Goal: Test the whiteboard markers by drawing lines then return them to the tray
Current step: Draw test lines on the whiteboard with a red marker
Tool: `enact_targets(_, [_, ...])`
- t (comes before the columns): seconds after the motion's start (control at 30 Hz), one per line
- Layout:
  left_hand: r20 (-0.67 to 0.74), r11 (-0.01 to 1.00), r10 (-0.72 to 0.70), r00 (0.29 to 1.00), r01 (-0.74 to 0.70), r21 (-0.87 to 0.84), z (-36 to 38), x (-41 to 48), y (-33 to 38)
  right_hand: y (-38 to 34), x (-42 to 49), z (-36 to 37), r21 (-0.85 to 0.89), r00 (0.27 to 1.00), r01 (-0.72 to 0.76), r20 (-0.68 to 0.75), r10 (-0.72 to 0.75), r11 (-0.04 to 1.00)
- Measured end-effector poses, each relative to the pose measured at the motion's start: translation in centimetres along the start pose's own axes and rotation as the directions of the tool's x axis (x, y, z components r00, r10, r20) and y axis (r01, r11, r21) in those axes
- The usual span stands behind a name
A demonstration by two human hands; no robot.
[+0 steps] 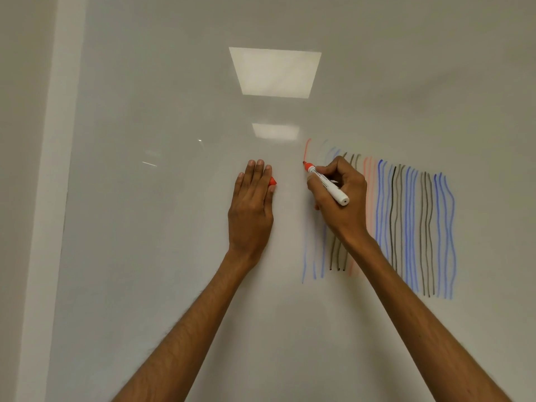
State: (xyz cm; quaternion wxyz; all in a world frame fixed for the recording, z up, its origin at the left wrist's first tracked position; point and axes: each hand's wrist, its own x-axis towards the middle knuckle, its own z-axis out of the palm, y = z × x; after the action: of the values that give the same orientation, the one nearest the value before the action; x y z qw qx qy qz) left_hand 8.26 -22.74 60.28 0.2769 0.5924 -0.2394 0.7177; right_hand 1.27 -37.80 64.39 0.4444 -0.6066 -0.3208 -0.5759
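My right hand [340, 198] grips a white marker with a red tip [326, 183], its tip touching the whiteboard [174, 256] at the lower end of a short fresh red stroke [307, 149]. My left hand [251, 210] lies flat against the board with straight fingers, and the red cap [272, 181] peeks out from under its fingers at the right side. Several blue, black and pale red vertical lines [412, 227] cover the board to the right of the marker, partly hidden behind my right hand and forearm. No tray is in view.
The whiteboard's left edge [62, 198] runs down beside a pale wall strip. Ceiling lights reflect on the board [275, 72] above my hands. Bare board lies left of and below my left hand.
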Motion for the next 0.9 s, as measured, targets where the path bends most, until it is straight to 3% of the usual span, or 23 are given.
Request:
enact_targets(0.43, [0.047, 0.997, -0.075, 0.996, 0.076, -0.023, -0.9, -3.6, 0.4, 0.5, -5.9, 0.0, -0.029, 0.999, -0.033, -0.009, 0.032, 0.999])
enact_targets(0.9, [0.081, 0.997, -0.075, 0.994, 0.075, 0.003, -2.1, -8.0, 0.4, 1.0, -11.2, -1.1, -0.115, 0.994, -0.051, 0.092, 0.062, 0.992])
